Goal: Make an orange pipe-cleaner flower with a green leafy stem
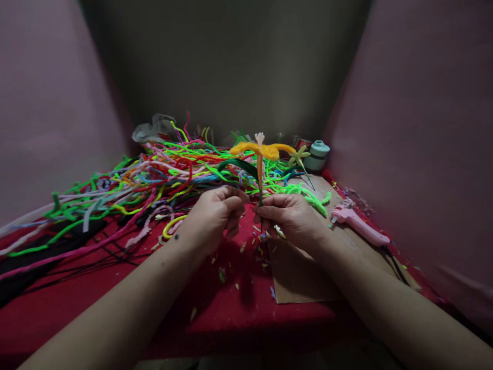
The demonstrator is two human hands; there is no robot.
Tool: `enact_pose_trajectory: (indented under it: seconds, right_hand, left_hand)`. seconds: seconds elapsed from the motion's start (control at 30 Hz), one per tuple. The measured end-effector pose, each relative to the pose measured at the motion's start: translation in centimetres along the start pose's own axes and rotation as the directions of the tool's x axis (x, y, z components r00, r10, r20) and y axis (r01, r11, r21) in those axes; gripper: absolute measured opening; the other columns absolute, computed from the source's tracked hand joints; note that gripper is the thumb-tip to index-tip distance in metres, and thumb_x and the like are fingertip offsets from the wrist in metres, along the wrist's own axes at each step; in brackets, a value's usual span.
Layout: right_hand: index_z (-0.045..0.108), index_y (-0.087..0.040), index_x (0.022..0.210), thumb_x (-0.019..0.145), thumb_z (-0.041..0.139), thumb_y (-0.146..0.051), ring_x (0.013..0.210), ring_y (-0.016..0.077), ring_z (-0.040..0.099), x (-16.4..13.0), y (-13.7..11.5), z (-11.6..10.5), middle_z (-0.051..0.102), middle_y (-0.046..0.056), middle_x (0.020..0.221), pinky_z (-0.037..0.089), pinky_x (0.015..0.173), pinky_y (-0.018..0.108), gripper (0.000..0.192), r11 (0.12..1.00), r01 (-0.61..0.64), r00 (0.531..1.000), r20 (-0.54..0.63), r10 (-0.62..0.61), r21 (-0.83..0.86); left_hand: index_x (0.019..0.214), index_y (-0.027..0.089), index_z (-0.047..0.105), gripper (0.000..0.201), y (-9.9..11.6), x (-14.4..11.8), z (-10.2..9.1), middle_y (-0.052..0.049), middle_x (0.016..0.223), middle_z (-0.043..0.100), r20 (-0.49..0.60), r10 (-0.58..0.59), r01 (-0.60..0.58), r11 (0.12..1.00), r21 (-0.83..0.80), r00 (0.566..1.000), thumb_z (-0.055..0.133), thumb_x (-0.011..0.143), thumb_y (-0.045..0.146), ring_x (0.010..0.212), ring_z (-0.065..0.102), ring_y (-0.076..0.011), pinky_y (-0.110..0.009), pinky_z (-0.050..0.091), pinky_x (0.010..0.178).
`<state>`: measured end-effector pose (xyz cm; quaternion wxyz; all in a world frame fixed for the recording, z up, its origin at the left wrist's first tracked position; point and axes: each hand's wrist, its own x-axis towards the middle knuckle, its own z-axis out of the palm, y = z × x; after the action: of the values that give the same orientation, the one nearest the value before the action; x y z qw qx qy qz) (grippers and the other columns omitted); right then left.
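Observation:
An orange pipe-cleaner flower [265,150] stands upright in front of me, with pale stamens at its top. Its stem, orange above and dark green below, is pinched low down between the thumb and fingers of my right hand [295,218]. From the stem a dark green leaf [239,163] arches out to the left. My left hand [223,211] is closed just left of the stem, its fingertips pressed together. Whatever it may hold is too small or hidden to tell.
Many coloured pipe cleaners [150,180] are heaped at the back and left of the red cloth [231,313]. On the right, a pink glue gun [360,223] lies on a cardboard sheet [304,282]. Behind are a yellow flower [299,155] and a teal bottle [319,154].

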<state>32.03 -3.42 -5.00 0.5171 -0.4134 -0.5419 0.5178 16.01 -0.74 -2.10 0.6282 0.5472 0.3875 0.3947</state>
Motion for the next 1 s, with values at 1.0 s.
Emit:
enact_pose_trajectory:
  seconds: [1.0]
  right_hand:
    - [0.062, -0.014, 0.062, 0.07, 0.07, -0.028, 0.041, 0.0061, 0.048, 0.4, 0.3, 0.0, 0.057, -0.003, 0.05, 0.037, 0.041, 0.02, 0.018, 0.999, 0.004, 0.999, -0.044, -0.002, 0.048]
  left_hand:
    - [0.082, 0.014, 0.072, 0.017, -0.9, -0.3, 0.3, 0.0, 0.057, 0.061, -0.053, 0.187, -0.171, 0.961, 0.217, 0.981, 0.066, 0.069, 0.024, 0.046, 0.046, -0.0076, -0.019, 0.036, 0.045]
